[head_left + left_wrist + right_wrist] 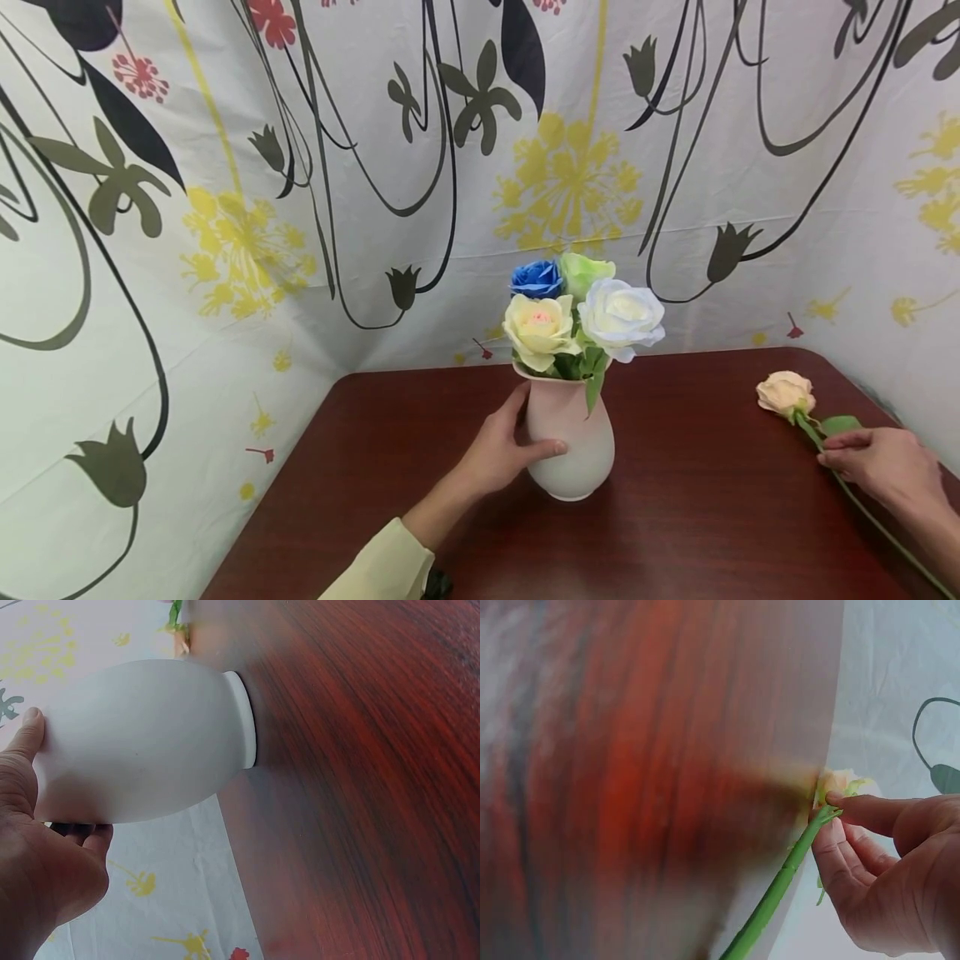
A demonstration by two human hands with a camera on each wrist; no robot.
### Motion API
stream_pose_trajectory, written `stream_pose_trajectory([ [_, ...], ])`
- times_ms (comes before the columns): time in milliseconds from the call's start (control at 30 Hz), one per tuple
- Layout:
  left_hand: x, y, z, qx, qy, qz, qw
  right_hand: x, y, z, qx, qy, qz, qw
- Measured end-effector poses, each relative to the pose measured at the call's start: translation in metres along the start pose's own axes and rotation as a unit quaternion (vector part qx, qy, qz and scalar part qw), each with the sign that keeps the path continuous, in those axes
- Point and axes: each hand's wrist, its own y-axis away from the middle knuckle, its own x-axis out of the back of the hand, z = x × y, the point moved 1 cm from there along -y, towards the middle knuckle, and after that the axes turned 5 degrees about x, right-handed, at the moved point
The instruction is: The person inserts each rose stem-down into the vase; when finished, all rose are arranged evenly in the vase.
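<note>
A white vase [570, 442] stands upright on the dark red-brown table, its foot on the wood in the left wrist view. My left hand [498, 446] grips the vase's left side, thumb across the front and fingers behind, partly hidden. In the vase are a blue rose [537, 279], a pale green rose [587, 273], a cream rose [540, 327] and a white-blue rose [621, 315]. At the table's right side my right hand [885, 467] pinches the green stem [780, 881] of a peach rose [786, 393] between thumb and fingers; its bloom points away from me.
The wood-grain table [690, 483] reaches back to a white cloth [465, 217] printed with flowers and vines, which hangs behind it and along both sides. A pale sleeve [386, 562] covers my left forearm.
</note>
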Motion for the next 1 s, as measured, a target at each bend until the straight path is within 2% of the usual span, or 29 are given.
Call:
stream_pose_trajectory([
  [200,0.0,0.0,0.0,0.002,0.0,0.001,1.0,0.003,0.0,-0.004,0.018,-0.017,0.0,1.0],
  [400,0.0,0.001,-0.001,0.001,0.003,0.001,1.0,0.003,-0.002,-0.009,0.016,-0.051,0.007,0.999],
  [633,0.0,0.0,-0.002,-0.007,0.003,0.0,1.0,0.006,0.002,-0.03,-0.003,-0.116,0.001,0.993],
  [800,0.0,-0.001,-0.001,-0.006,0.002,0.0,1.0,0.01,0.004,-0.039,0.002,-0.143,-0.012,0.99],
  [933,0.0,0.0,-0.001,-0.001,0.002,0.0,1.0,0.014,0.004,-0.048,-0.002,-0.193,-0.038,0.981],
  [1000,0.0,0.0,-0.001,0.001,0.001,0.001,1.0,0.016,0.004,-0.053,-0.008,-0.235,-0.049,0.971],
])
